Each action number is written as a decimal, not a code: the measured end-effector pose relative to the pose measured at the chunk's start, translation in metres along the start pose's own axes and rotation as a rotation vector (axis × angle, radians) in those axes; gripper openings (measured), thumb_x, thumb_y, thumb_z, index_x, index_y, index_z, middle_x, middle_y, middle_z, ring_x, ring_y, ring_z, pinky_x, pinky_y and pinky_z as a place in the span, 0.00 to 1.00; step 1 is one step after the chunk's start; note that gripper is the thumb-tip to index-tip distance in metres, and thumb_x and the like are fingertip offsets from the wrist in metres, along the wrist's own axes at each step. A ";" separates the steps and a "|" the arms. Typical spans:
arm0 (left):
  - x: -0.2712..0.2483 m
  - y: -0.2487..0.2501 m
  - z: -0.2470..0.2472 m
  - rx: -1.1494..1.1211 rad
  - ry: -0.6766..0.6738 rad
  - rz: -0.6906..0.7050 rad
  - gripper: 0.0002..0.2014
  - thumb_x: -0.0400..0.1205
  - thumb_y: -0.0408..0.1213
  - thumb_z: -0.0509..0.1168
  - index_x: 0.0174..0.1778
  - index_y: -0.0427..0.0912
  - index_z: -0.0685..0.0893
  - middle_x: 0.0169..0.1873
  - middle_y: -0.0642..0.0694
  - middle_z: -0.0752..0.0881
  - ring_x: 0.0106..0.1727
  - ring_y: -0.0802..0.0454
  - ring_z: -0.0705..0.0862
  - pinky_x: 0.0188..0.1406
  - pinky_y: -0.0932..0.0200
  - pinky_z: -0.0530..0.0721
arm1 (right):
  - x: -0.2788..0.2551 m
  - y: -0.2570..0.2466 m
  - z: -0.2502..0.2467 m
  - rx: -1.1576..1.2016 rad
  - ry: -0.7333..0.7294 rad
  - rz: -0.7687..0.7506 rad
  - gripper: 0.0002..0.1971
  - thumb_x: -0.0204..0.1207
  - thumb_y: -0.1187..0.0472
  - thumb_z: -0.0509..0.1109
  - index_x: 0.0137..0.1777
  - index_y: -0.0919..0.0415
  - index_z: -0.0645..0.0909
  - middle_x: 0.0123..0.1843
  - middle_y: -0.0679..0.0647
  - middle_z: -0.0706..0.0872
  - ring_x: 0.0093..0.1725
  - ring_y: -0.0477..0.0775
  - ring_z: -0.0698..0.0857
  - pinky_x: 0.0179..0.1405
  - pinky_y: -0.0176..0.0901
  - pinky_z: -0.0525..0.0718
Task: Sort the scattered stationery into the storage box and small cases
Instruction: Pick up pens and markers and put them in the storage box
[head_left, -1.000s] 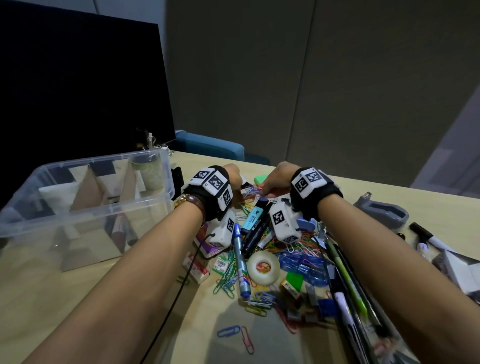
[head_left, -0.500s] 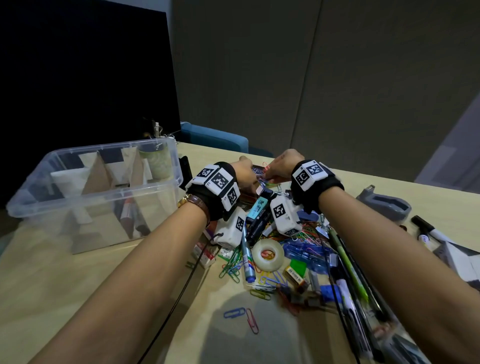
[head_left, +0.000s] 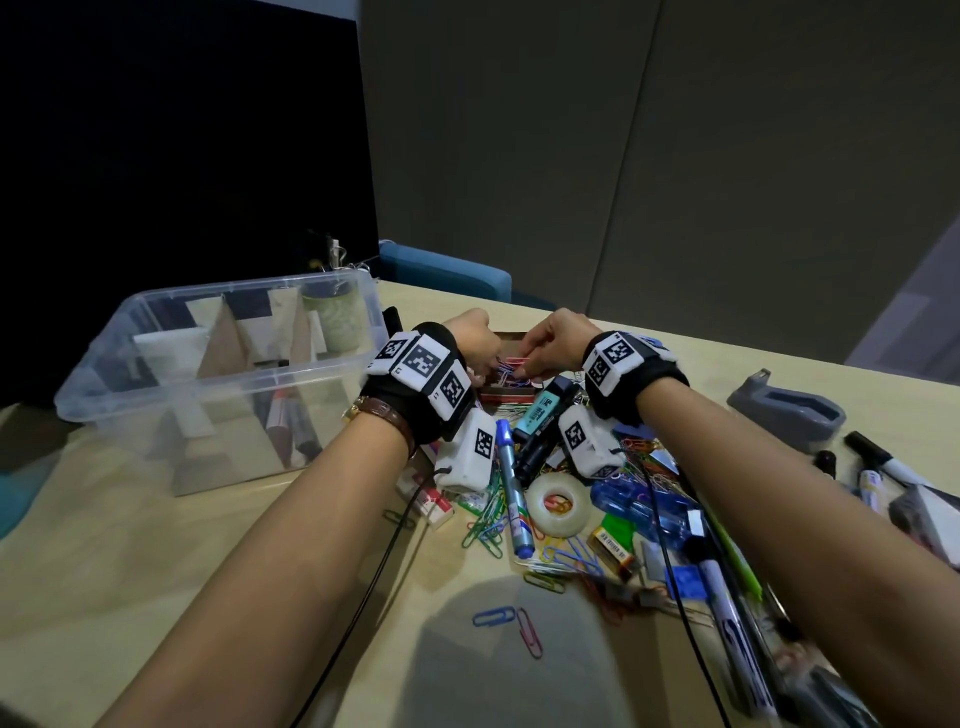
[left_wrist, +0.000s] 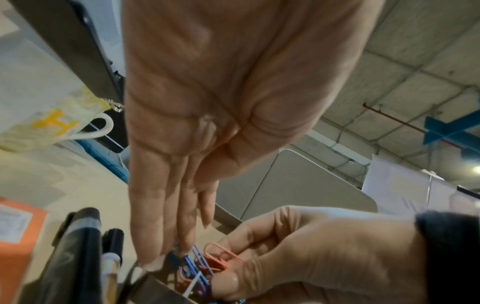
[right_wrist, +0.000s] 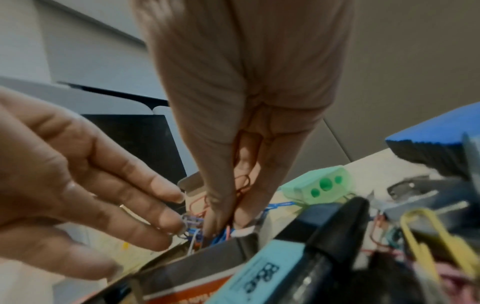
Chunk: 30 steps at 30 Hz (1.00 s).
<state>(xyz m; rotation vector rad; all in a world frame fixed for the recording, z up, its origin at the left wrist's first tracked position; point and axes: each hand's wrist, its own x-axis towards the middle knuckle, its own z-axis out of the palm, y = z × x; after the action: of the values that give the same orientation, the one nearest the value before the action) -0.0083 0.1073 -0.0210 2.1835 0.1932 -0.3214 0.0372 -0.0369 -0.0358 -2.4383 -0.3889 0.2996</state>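
A small open cardboard case (head_left: 506, 396) stands at the far end of the stationery pile, with coloured paper clips (head_left: 511, 366) bunched over its mouth. My right hand (head_left: 540, 358) pinches several of these clips, a pink one (left_wrist: 223, 255) sticking up between thumb and finger. In the right wrist view my right hand (right_wrist: 228, 218) points down into the case (right_wrist: 197, 273). My left hand (head_left: 480, 348) is just left of it, its straight fingers (left_wrist: 166, 236) touching the clips from above. The clear storage box (head_left: 156, 395) with cardboard dividers stands to the left.
Under my wrists lie a tape roll (head_left: 558, 504), a blue marker (head_left: 514, 493), a teal highlighter (head_left: 540, 410), a blue stapler (head_left: 639, 504) and many clips. Two loose clips (head_left: 506, 621) lie near me. A grey tape dispenser (head_left: 784, 415) and markers (head_left: 878, 462) sit right.
Both hands have moved away from me and closed in together over the small case. A bunch of paper clips now shows between their fingertips.
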 end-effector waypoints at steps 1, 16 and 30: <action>0.001 -0.003 -0.001 0.018 0.007 -0.001 0.07 0.82 0.27 0.60 0.55 0.31 0.76 0.46 0.38 0.83 0.45 0.46 0.84 0.46 0.54 0.85 | 0.000 -0.001 -0.001 -0.022 -0.017 -0.017 0.12 0.65 0.66 0.84 0.48 0.62 0.91 0.35 0.51 0.88 0.32 0.43 0.85 0.40 0.31 0.87; 0.001 -0.004 0.000 0.366 0.032 0.015 0.17 0.82 0.28 0.58 0.66 0.31 0.80 0.63 0.34 0.82 0.62 0.37 0.82 0.65 0.44 0.81 | -0.010 -0.003 -0.017 -0.241 -0.092 -0.126 0.13 0.77 0.71 0.71 0.54 0.56 0.91 0.52 0.52 0.92 0.51 0.50 0.88 0.49 0.34 0.85; -0.003 0.010 -0.003 0.304 0.023 0.088 0.13 0.83 0.25 0.57 0.59 0.30 0.83 0.60 0.33 0.85 0.62 0.37 0.84 0.63 0.45 0.84 | -0.018 -0.006 -0.009 -0.080 0.033 -0.101 0.10 0.75 0.73 0.73 0.50 0.60 0.91 0.42 0.52 0.90 0.44 0.46 0.86 0.37 0.26 0.85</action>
<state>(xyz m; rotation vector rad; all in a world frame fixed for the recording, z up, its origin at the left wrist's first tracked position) -0.0087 0.1037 -0.0112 2.4887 0.0630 -0.2912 0.0218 -0.0441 -0.0228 -2.4883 -0.5173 0.2040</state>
